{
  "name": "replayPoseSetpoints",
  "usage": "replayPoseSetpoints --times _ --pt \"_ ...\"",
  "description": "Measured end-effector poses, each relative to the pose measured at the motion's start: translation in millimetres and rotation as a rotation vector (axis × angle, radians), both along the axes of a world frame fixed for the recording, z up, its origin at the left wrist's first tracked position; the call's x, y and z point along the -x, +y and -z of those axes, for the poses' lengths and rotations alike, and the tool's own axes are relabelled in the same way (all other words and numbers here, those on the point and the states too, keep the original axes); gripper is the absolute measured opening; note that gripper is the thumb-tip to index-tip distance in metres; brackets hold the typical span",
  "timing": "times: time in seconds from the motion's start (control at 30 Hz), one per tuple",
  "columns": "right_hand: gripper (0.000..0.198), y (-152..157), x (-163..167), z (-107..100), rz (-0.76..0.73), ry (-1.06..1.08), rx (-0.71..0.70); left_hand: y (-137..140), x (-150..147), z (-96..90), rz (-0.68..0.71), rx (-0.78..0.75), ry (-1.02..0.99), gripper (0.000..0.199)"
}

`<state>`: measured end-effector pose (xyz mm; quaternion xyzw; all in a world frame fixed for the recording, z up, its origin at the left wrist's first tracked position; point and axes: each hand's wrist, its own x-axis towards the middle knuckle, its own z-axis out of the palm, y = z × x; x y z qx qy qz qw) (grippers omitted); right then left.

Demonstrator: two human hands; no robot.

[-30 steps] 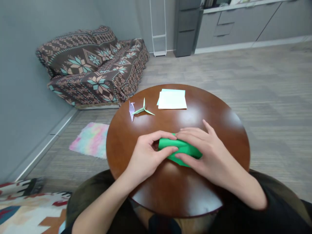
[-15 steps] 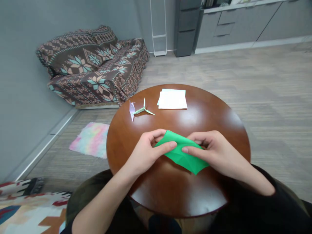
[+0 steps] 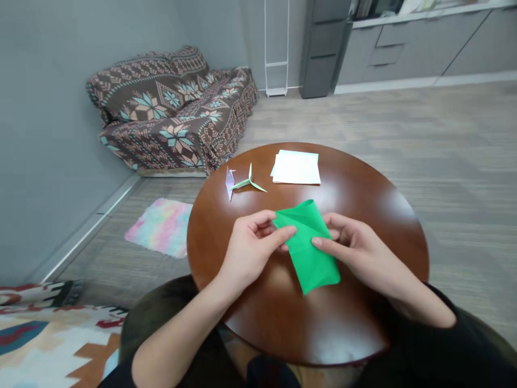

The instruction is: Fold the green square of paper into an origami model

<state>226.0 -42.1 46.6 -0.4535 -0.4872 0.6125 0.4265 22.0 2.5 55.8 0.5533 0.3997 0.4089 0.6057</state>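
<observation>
A sheet of green paper (image 3: 309, 253) is held up above the round brown table (image 3: 363, 194), its top edge curled over and creases showing across it. My left hand (image 3: 256, 242) pinches its left side, thumb on the near face and fingers behind. On the right side, my right hand (image 3: 351, 242) grips it the same way, with some fingers hidden behind the sheet. Beyond my hands lie a pale green folded paper piece with three points (image 3: 249, 181) and a purple folded paper piece (image 3: 229, 183), which touch or overlap.
A stack of white and pale blue paper (image 3: 297, 167) lies at the table's far side. Past the table stand a sofa with a patterned cover (image 3: 177, 113) and grey cabinets (image 3: 420, 54). A pastel fluffy rug (image 3: 163, 227) is on the floor at left.
The green paper has turned from a slanted, wide position to a more upright one, and its top edge now curls higher. Both hands keep hold of it. The whole view has shifted slightly.
</observation>
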Motion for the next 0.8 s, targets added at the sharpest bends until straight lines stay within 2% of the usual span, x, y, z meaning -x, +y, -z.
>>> replayPoseSetpoints --times 0.13,0.23,0.3,0.33,0.43,0.6,0.8 --pt "0.051 -5.0 4.3 -0.8 0.178 -0.058 -0.243 -1.8 2.0 -2.6 0.106 0.048 0.058 0.025" --pt "0.032 -7.8 1.5 -4.7 0.144 -0.13 -0.323 -2.7 3.3 -4.4 0.175 0.08 0.086 0.025" --pt "0.014 -8.3 -1.8 -8.7 0.089 -0.195 -0.313 -3.0 3.9 -5.3 0.199 0.099 0.101 0.021" --pt "0.012 -8.2 -3.3 -10.8 0.067 -0.22 -0.301 -3.0 4.0 -5.7 0.209 0.109 0.1 0.019" --pt "0.021 -7.3 -6.6 -15.9 0.053 -0.274 -0.271 -3.0 3.6 -6.6 0.22 0.135 0.083 0.012" --pt "0.028 -6.6 -8.3 -19.2 0.073 -0.313 -0.214 -3.8 1.6 -6.5 0.18 0.137 0.069 0.019" --pt "0.025 -7.4 -9.2 -18.0 0.073 -0.307 -0.195 -4.4 -0.4 -4.6 0.125 0.079 0.065 0.018"
